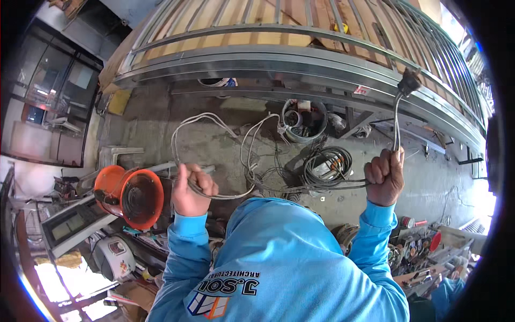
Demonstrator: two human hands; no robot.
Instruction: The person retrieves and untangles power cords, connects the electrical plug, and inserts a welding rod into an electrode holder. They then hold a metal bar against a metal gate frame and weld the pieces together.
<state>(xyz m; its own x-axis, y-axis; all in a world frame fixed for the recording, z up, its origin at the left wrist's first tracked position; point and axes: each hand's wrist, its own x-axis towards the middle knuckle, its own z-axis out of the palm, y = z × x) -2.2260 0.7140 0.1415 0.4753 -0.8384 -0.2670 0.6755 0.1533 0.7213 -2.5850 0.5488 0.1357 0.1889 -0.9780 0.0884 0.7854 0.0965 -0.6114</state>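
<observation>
Grey floor [147,115] spreads below one barred metal frame [257,59]; one bucket [307,138] stands by the frame's near edge. Handling seems partway: one coil [311,174] lies gathered, while loose loops [175,140] spread left of it. The right hand [384,177] pinches the cable [397,121] below one plug [409,82], fingers together; the left hand [193,189] curls its fingers around the cable, thumb raised.

We have cable [230,197] running between our left hand [193,190] and right hand [385,174]; a bucket [308,138] stands ahead on the floor [153,123], a railing [241,56] beyond it.
</observation>
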